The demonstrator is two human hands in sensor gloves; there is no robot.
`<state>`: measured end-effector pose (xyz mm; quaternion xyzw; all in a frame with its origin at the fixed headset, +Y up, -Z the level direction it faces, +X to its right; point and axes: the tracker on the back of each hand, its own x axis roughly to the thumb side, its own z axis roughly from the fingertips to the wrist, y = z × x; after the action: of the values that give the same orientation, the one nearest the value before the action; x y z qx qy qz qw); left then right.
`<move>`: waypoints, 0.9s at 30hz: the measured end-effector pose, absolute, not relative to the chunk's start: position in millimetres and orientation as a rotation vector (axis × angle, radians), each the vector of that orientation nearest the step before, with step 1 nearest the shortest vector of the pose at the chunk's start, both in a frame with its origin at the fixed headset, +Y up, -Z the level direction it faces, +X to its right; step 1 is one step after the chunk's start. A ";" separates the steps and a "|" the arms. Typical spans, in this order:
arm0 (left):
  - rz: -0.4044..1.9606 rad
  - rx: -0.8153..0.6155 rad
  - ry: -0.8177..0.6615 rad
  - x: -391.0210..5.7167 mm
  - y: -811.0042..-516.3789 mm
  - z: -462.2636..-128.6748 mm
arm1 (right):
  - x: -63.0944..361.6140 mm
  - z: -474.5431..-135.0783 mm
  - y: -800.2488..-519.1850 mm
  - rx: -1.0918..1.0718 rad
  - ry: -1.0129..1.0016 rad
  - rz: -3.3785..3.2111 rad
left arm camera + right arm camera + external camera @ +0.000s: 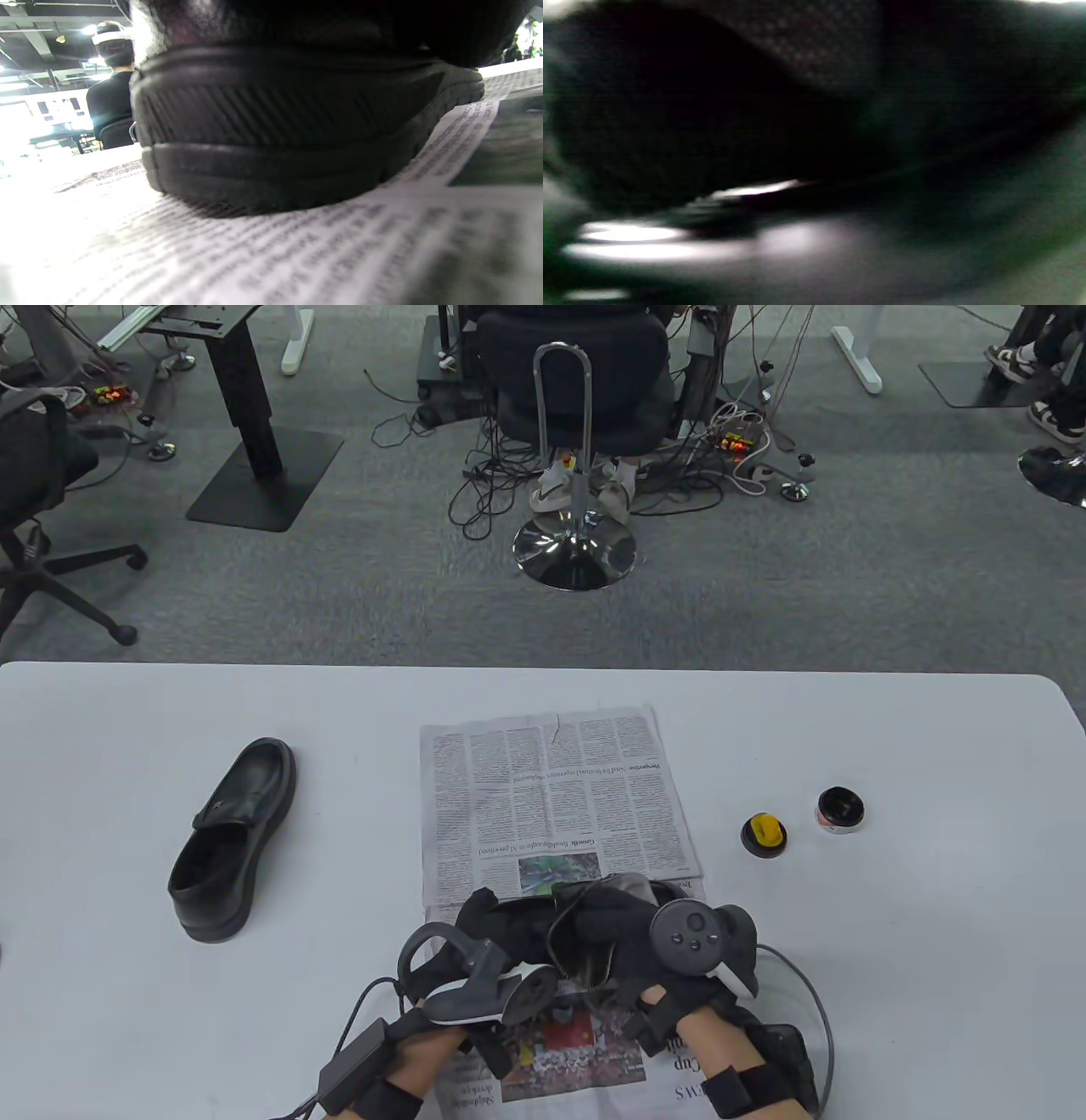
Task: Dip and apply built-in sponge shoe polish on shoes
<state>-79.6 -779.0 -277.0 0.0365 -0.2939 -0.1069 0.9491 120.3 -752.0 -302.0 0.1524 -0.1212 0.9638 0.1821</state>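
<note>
Black leather filled the near middle of the scene: a shoe (585, 916) sat on the newspaper (551, 797) spread over the white counter (891, 967), and both gloved hands were on it. The left hand (501, 933) lay against the shoe's left side, its fingers (477, 906) wrapped onto the upper, gripping it. The right hand (645, 933) covered the shoe from the right, under its tracker (694, 937); whether its fingers were clamped on the leather or merely resting there could not be told. In the left wrist view the ribbed rubber sole (288, 140) stood flat on the printed sheet (254, 254), seen from low and close. The right wrist view was dark and blurred, showing only a glossy black surface (780, 127) with a few bright glints.

A second black shoe (233, 840) stood well apart on the bare counter to the left, toe pointing far, opening toward the near side. To the right of the newspaper lay two small round things, near each other but not touching: a black lid with a yellow sponge piece (764, 836) set on it, and just beyond it, farther right, the open polish tin (841, 811), dark inside with a pale rim. Cables (806, 984) trailed from both wrists across the near edge of the counter.
</note>
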 end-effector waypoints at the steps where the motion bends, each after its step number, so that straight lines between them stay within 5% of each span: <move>1: -0.215 0.075 -0.599 -79.9 -778.9 -277.0 | 122.1 -303.6 -753.8 0.406 -0.443 2.941; 8: -0.212 0.073 -0.600 -80.2 -779.1 -277.4 | 113.3 -295.7 -754.7 0.532 -0.069 2.355; 12: -0.214 0.074 -0.598 -80.4 -779.1 -277.4 | 119.9 -302.3 -756.1 0.372 -0.491 3.021; 18: -0.213 0.071 -0.600 -80.7 -779.0 -277.6 | 110.4 -296.2 -752.9 0.551 -0.073 2.348; 22: -0.211 0.073 -0.600 -80.7 -779.2 -277.7 | 118.6 -307.1 -757.2 0.397 -0.450 3.009; 27: -0.206 0.070 -0.603 -81.1 -779.0 -278.0 | 112.0 -302.2 -744.7 0.613 -0.025 2.323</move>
<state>-81.1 -779.0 -278.0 0.0346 -0.2963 -0.1011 0.9491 112.0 -744.7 -302.2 0.2379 -0.0096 0.9017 0.3610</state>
